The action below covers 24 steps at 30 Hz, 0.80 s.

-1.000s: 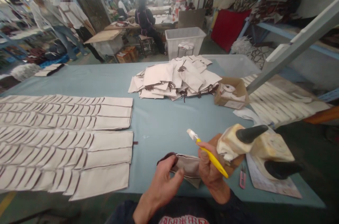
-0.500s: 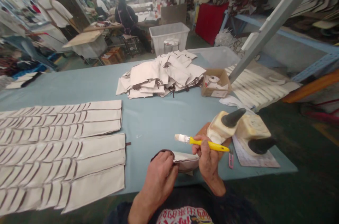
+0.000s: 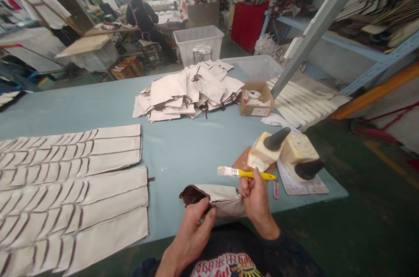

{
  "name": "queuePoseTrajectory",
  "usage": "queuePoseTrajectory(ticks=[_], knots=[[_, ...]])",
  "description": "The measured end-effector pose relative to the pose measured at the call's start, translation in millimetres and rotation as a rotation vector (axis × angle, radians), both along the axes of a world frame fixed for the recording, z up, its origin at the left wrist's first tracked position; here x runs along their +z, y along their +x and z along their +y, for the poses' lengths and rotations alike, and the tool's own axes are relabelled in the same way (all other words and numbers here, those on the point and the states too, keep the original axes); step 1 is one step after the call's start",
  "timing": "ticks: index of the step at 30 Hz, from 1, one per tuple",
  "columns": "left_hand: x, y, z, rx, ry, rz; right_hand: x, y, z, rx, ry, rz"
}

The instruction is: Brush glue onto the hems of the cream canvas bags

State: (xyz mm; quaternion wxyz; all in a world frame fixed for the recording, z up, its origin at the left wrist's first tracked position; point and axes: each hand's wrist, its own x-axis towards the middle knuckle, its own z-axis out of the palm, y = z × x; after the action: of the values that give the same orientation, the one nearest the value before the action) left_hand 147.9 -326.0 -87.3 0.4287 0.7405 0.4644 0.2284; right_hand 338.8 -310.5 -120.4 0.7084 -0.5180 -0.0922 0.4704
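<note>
A cream fabric pouch [image 3: 225, 207] with a dark brown lining lies at the near table edge, its left end gaping. My left hand [image 3: 196, 229] pinches the brown edge of that opening between thumb and fingers. In my right hand [image 3: 258, 196] is a paintbrush [image 3: 244, 173] with a yellow handle, its pale bristles pointing left above the pouch. The lower part of this hand is by the pouch's right end; whether it also grips the cloth I cannot tell. Beyond it stand two yellowed containers with black cones, one nearer [image 3: 262, 150] and one farther right [image 3: 299, 155].
Rows of overlapping cream pieces [image 3: 114, 198] cover the table's left side. A heap of cream pouches [image 3: 186, 89] lies at the back, beside a cardboard box [image 3: 257, 102]. A pink cutter [image 3: 276, 190] lies right of my hand. A slanted metal post [image 3: 324, 24] rises behind.
My left hand has shifted down along the pouch, and its brown-lined opening now shows wider. The brush stays in my right hand, tilted a little flatter. The view has swung right.
</note>
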Motion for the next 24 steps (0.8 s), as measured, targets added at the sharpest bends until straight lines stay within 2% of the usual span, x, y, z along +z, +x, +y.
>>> queuePoseTrajectory(ticks=[8, 16, 24], knots=[[3.0, -6, 2, 0.037, -0.003, -0.004, 4.5, 20, -16, -0.026, 0.011, 0.031], [12.7, 4, 14, 0.02, -0.033, -0.053, 11.0, 40, -27, 0.074, 0.066, 0.333], [12.4, 8, 17, 0.041, -0.06, -0.095, 4.8, 46, -29, 0.106, 0.083, 0.408]])
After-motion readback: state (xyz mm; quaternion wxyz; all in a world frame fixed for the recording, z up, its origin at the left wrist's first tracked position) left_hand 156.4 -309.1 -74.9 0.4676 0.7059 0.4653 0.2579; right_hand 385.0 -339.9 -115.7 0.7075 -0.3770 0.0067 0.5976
